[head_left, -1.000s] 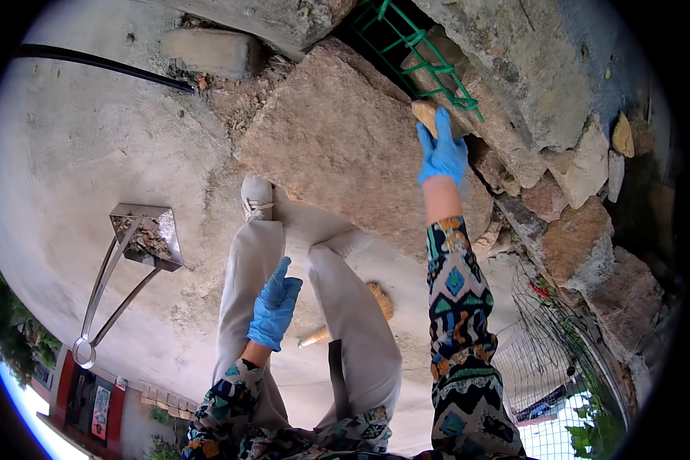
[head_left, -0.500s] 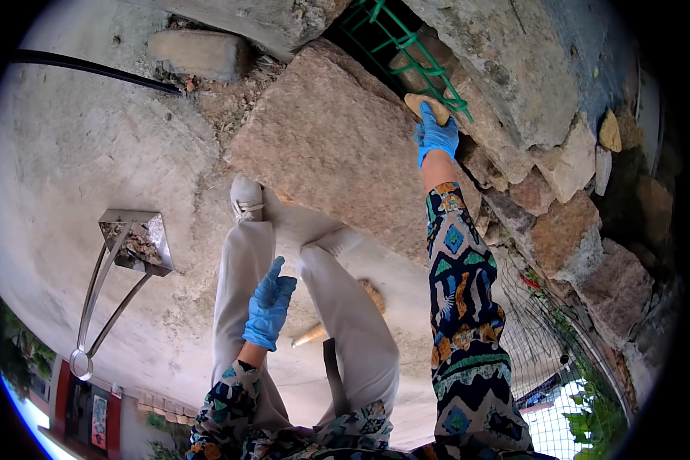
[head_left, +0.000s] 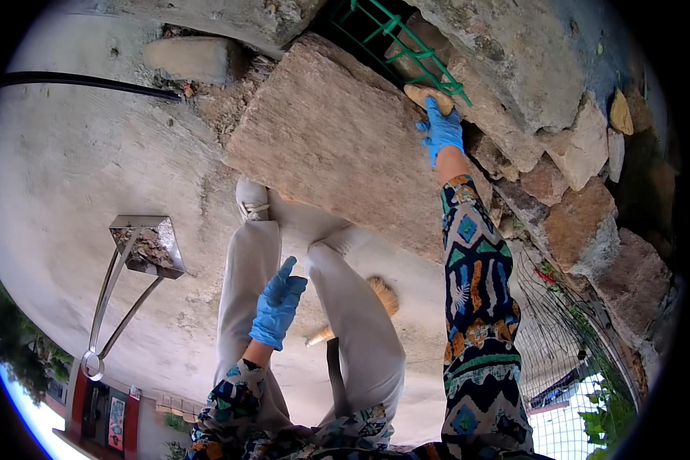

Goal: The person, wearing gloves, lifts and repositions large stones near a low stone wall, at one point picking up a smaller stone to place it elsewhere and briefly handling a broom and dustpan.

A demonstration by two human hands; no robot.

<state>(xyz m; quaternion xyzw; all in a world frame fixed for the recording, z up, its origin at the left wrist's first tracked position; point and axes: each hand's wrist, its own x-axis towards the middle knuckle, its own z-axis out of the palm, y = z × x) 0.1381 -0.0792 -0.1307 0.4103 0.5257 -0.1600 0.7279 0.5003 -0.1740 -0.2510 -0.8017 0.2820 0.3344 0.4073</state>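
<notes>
My right hand (head_left: 443,132), in a blue glove, reaches to the far end of a big flat stone slab (head_left: 337,146). Its fingers are closed on a small tan stone (head_left: 428,99), which lies at the slab's edge, against the lower end of a green wire grid (head_left: 414,55). The grid slants over a dark gap between the rocks. My left hand (head_left: 278,307), gloved in blue too, hangs over my legs with nothing in it. Its fingers are stretched out.
A metal dustpan (head_left: 147,245) with debris in it stands on the concrete at left. Behind my leg lies a straw brush (head_left: 383,295). A rough stone wall (head_left: 579,222) runs down the right side, with wire mesh (head_left: 552,353) below. A black hose (head_left: 92,83) crosses the upper left.
The whole view has shifted slightly. My right hand stays on the tan stone by the grid, and my left hand keeps nearly the same pose.
</notes>
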